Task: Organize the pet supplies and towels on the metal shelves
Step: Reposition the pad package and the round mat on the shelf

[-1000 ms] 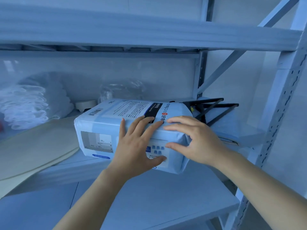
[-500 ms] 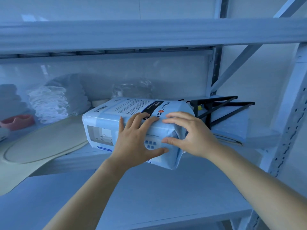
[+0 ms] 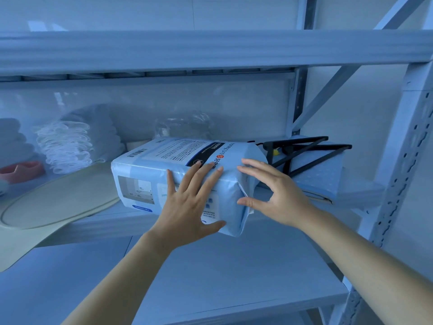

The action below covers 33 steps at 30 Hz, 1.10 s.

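Note:
A large pale blue and white pet supply bag [image 3: 161,167] lies on its side on the middle metal shelf [image 3: 105,227], with its right end hanging past the front edge. My left hand [image 3: 189,202] is spread over the bag's front face, fingers reaching the top edge and thumb hooked under the bottom corner. My right hand [image 3: 278,195] hovers at the bag's right end with fingers apart, thumb close to the end seam. A stack of white folded towels [image 3: 65,146] stands at the back left of the same shelf.
A beige oval mat [image 3: 58,200] overhangs the shelf edge at left, with a pink bowl [image 3: 23,171] behind it. A clear plastic bag [image 3: 185,125] sits behind the pet supply bag. A black frame [image 3: 304,148] on a blue dotted pad [image 3: 325,174] lies at right, near the perforated upright [image 3: 398,184].
My right hand has loosened from the bag's end and its fingers have spread. The bag sits a little further back on the shelf. The view has shifted left, showing the pink bowl.

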Tool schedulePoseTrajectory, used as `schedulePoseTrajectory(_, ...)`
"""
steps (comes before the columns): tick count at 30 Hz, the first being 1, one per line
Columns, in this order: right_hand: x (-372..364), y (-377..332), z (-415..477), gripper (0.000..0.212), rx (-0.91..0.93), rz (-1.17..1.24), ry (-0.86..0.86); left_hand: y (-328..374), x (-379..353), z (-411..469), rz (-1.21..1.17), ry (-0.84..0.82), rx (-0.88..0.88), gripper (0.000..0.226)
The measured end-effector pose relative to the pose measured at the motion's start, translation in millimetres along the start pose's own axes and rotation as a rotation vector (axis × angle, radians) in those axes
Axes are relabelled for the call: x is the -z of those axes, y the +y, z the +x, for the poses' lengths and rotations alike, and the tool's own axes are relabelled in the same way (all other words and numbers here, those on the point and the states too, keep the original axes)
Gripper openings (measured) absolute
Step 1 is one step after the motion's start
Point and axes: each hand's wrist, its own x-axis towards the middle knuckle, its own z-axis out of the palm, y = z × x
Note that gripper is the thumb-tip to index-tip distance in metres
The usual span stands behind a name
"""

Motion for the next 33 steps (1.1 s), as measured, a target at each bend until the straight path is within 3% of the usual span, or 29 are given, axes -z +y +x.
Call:
schedulePoseTrajectory(5, -1.3, 0.4, -7.0, 0.073, 0.005, 0.012, -0.039, 1.1, -5.4, -6.1, 0.121, -0.061, -0.016, 0.145)
schedulePoseTrajectory(9, -3.9, 0.3, -7.2, 0.072, -0.013, 0.025, -0.039, 5.5, -15.5, -7.2, 0.157, -0.041, 0.008, 0.160)
schedulePoseTrajectory(17, -1.0, -1.0, -7.5, 0.073, -0.022, -0.008, -0.064, 8.6, -18.0, -6.3, 0.115, 0.060, -0.019, 0.130)
schedulePoseTrajectory(27, 7.1, 5.1, -14.8, 0.085, -0.072, -0.014, -0.113, 1.0, 4.4, 5.0, 0.035, 0.091, -0.004, 0.122)
schedulePoseTrajectory(33, 2.8, 12.4, -10.5, 0.102, -0.048, -0.100, -0.132, -9.8, 23.3, 5.3, -0.031, 0.112, 0.005, 0.119)
